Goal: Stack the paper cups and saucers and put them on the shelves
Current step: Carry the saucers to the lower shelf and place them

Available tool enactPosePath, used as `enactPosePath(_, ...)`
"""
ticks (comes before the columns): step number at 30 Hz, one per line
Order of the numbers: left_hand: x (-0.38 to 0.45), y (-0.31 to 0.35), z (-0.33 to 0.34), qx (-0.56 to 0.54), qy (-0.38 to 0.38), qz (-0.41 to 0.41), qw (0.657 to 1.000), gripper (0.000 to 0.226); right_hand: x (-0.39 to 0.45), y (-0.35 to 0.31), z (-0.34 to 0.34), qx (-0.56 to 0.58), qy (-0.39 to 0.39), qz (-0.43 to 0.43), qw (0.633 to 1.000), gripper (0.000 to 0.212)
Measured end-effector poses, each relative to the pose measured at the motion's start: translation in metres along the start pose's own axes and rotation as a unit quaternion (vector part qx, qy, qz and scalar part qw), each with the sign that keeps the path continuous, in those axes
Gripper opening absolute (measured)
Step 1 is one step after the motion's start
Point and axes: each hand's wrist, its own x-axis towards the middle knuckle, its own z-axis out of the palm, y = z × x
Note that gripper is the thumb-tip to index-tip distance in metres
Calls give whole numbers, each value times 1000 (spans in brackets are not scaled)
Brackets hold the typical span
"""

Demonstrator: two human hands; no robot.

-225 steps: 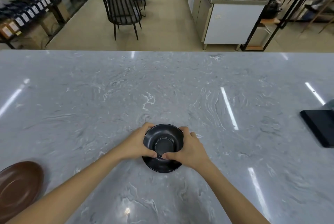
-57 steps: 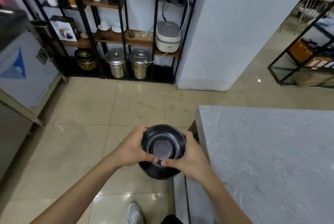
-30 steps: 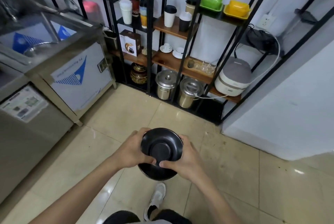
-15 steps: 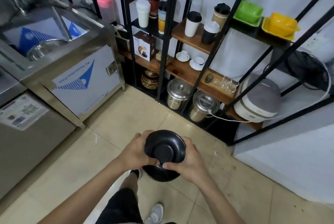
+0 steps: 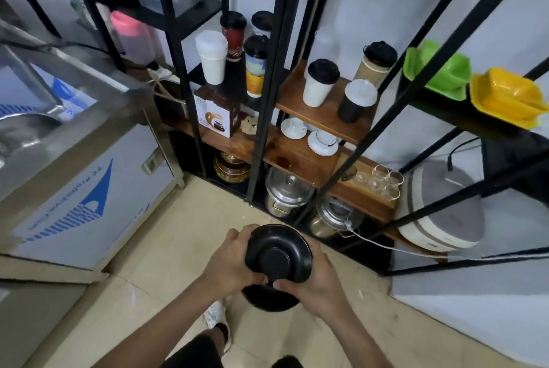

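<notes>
A stack of black saucers [image 5: 277, 254] is held between both my hands at waist height above the tiled floor. My left hand [image 5: 230, 260] grips its left rim and my right hand [image 5: 318, 281] grips its right rim and underside. The black metal shelf unit with wooden boards [image 5: 300, 106] stands in front of me. Several lidded paper cups [image 5: 319, 82] stand on the upper wooden board. Two white cups on white saucers [image 5: 322, 142] sit on the board below.
A stainless steel cabinet with a blue logo [image 5: 83, 177] stands at the left. Steel pots [image 5: 286, 192] and a grey rice cooker [image 5: 442, 210] sit low on the shelves. Green [image 5: 439, 70] and yellow [image 5: 505, 100] dishes rest at the upper right. My shoe [image 5: 215, 317] shows below.
I have turned from the marble counter and walked toward the shelves with the black saucer stack in both hands. The shelves are nearer and larger than half a second ago.
</notes>
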Motion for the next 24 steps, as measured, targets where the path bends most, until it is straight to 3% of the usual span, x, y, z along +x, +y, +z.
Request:
enactPosePath(9, 144, -16, -12, 34, -20, 6, 999, 90, 134, 11, -1, 15, 35, 6, 999, 97)
enactPosePath(24, 398, -79, 55, 61, 54, -41, 996, 96, 384, 97, 17, -4, 113, -17, 993, 91)
